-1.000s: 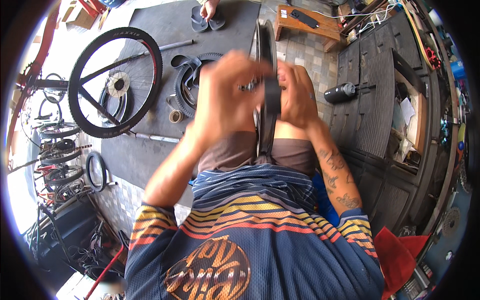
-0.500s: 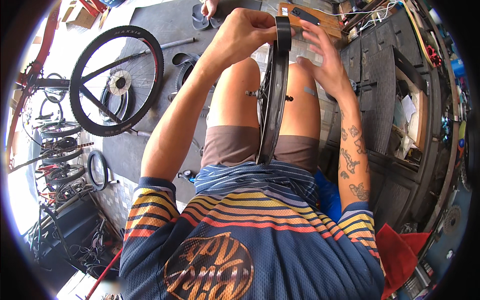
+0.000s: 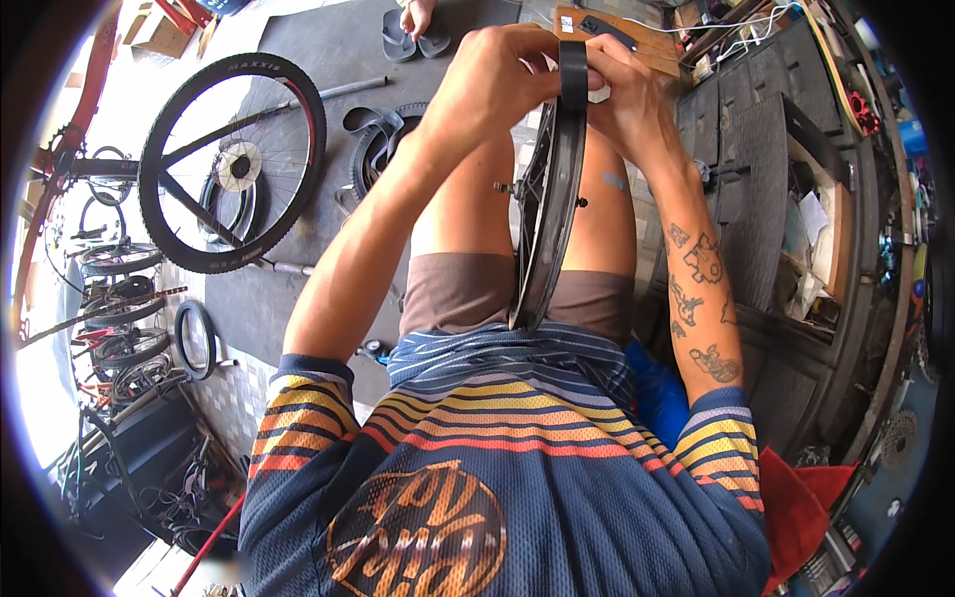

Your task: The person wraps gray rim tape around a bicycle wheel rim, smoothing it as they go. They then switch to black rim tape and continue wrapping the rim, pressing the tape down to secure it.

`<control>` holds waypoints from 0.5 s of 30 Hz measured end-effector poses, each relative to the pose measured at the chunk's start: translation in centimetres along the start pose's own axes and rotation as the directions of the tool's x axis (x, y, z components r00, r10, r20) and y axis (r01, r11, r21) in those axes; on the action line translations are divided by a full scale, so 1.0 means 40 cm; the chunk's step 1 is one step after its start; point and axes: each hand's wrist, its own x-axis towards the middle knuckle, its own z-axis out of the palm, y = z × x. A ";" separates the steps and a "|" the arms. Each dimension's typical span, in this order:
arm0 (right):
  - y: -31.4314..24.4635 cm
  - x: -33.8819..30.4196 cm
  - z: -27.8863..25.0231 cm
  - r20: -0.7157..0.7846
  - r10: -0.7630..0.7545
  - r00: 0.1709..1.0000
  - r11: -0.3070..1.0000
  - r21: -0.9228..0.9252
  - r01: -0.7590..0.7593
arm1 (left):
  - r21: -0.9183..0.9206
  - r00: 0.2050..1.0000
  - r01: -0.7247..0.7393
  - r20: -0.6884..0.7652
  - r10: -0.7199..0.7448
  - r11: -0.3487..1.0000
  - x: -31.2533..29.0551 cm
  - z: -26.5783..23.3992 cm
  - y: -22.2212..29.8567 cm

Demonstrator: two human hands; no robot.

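Note:
A spoked bicycle wheel (image 3: 546, 249) without a tire stands upright between my thighs, its dark rim seen nearly edge-on. At its far end a wide black band (image 3: 573, 78) lies along or over the rim; whether it is a rim strip or tape I cannot make out. My left hand (image 3: 502, 78) is closed at the band's left edge, fingers bent and partly hidden behind it. From the right, my right hand (image 3: 629, 95) is also closed, its fingertips pressed to the band's right edge.
A wheel with a knobby tire (image 3: 296, 199) is held on a stand at left. Loose tires (image 3: 370, 159) lie on the dark mat (image 3: 343, 65). Bicycles stand farther left. At right are a black drawer cabinet (image 3: 741, 199) and a wooden board with a phone (image 3: 607, 32). Another person's foot (image 3: 416, 17) shows beyond.
My right hand has come in from the right, its spread fingers closing onto the band. The wheel's far end has shifted slightly right, and my left hand has moved a little with it.

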 end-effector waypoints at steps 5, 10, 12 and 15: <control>0.000 -0.009 -0.003 -0.017 0.076 0.997 0.996 0.041 -0.075 | 0.082 0.872 -0.419 -0.242 0.426 0.904 -0.029 0.037 -0.019; 0.003 -0.021 -0.015 -0.035 0.091 0.995 0.992 0.087 -0.088 | 0.249 0.717 -0.625 -0.193 0.670 0.740 -0.033 0.027 -0.048; 0.004 -0.024 -0.017 -0.023 0.104 0.994 0.993 0.064 -0.103 | 0.261 0.693 -0.649 -0.186 0.697 0.715 -0.028 0.026 -0.050; 0.002 -0.023 -0.014 -0.025 0.102 0.995 0.993 0.068 -0.100 | 0.361 0.602 -0.705 -0.150 0.784 0.611 -0.008 0.022 -0.047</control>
